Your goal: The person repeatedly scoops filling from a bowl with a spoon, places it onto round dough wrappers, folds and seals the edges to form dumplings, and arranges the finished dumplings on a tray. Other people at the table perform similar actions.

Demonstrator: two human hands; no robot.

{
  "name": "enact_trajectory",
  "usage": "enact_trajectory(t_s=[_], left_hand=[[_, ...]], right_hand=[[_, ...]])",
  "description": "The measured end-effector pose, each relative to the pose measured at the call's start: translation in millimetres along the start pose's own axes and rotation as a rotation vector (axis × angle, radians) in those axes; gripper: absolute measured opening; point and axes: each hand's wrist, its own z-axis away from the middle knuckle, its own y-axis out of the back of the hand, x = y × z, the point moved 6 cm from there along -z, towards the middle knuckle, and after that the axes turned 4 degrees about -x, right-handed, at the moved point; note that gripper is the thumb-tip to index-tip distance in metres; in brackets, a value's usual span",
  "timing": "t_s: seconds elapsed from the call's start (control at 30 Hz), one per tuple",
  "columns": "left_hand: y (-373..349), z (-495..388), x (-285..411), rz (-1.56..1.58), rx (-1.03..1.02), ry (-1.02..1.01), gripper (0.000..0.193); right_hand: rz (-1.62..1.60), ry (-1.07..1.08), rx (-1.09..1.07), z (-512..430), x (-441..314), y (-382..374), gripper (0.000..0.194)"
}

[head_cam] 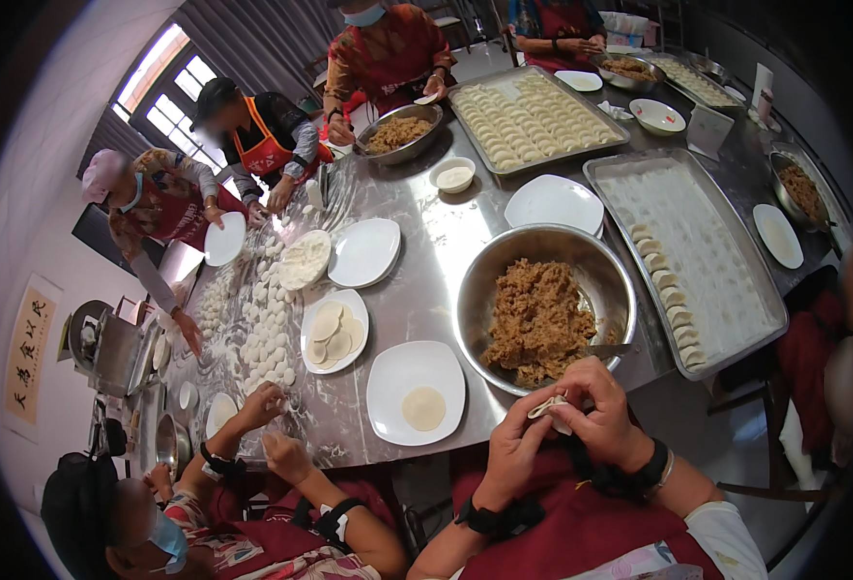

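Observation:
Between the fingers of both my hands is a partly folded dumpling (558, 416), its pale edge showing at the top. My left hand (517, 442) pinches it from one side and my right hand (600, 413) from the other, above my red apron. Just beyond them stands a steel mixing bowl (618, 283) of brown minced filling (538, 319). A metal utensil (607, 350) rests over its near rim, partly behind my right hand. Left of the bowl, a square white plate (390, 391) carries one round dough wrapper (423, 408).
Right of the bowl, a large metal tray (731, 246) holds one row of dumplings (669, 290). A fuller tray (535, 119) lies farther back. Several wrappers fill another plate (336, 333). Floured dough pieces (268, 341) cover the left table area. A co-worker's hands (281, 435) are close on my left.

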Motion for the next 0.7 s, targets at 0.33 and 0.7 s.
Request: enact_trajectory(t_s=[0.33, 0.7], left_hand=[[1.6, -2.2, 7.3, 0.068, 0.109, -0.083, 0.042], [0.2, 4.4, -2.7, 0.039, -0.010, 0.030, 0.040]], right_hand=[[0.104, 0.159, -0.029, 4.0, -5.0, -6.4, 0.021], [0.090, 0.108, -0.014, -2.4, -7.0, -6.2, 0.022]])
